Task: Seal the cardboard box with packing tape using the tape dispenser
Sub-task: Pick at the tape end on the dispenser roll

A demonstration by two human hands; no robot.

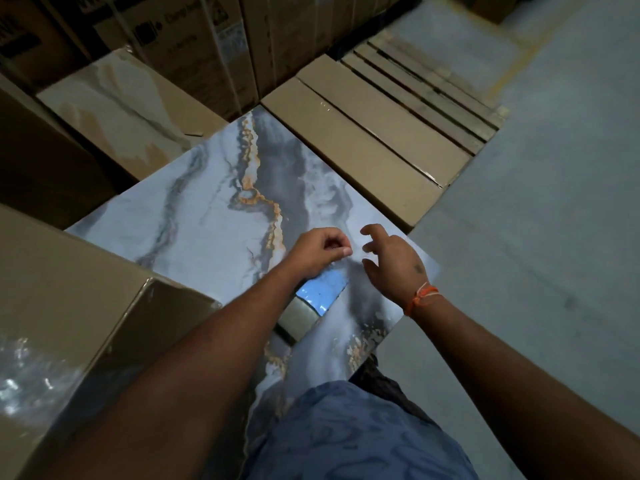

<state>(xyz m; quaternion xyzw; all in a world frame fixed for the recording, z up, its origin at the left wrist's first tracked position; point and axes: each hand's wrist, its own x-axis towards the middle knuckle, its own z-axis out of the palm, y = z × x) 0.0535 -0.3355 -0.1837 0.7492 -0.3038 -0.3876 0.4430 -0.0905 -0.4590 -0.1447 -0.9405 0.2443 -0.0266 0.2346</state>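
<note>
Both hands over a glossy marbled tile (221,209); left hand (320,249) pinched shut, on what I cannot tell; right hand (393,263) spread, empty; roll of tape (301,315) on the tile beneath the left wrist; taped cardboard box (69,306) just left.

Glossy blue-grey marble-pattern tile with an orange-gold vein (221,202), lying flat at centre. Beige marble-pattern tile (114,102) at 10 o'clock, partly boxed. Wooden slatted pallet (433,84) at 1 o'clock. Grey concrete floor (554,202) at 3 o'clock. Tall printed cartons (194,39) at 12 o'clock, lettering blurred, possibly appliance packaging.
</note>
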